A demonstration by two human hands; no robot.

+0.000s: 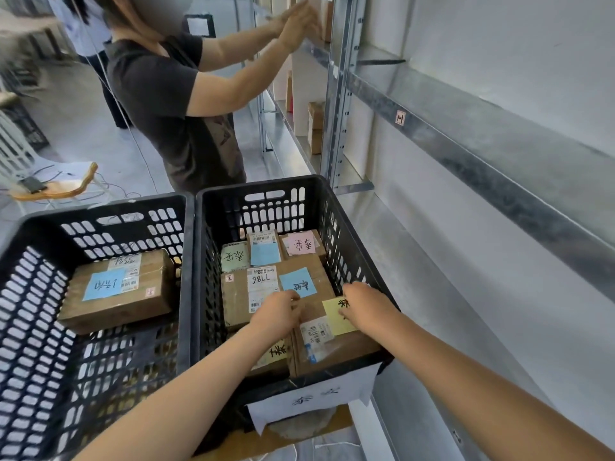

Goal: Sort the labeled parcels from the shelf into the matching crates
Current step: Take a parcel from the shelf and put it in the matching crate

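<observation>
Two black slatted crates stand side by side in front of me. The right crate (pixel 357 247) holds several brown parcels with coloured sticky notes. My left hand (pixel 278 314) and my right hand (pixel 364 306) both grip the far end of a brown parcel with a yellow note (pixel 327 344) at the crate's near right corner. Behind it lies a bigger parcel with a blue note (pixel 263 294). The left crate (pixel 30 261) holds one brown parcel with a blue note (pixel 116 289).
A metal shelf rack (pixel 466 128) runs along the right, with a few cardboard boxes (pixel 315 126) further back. Another person (pixel 173 94) stands behind the crates, reaching up to the shelf. A white paper label (pixel 316 397) hangs on the right crate's front.
</observation>
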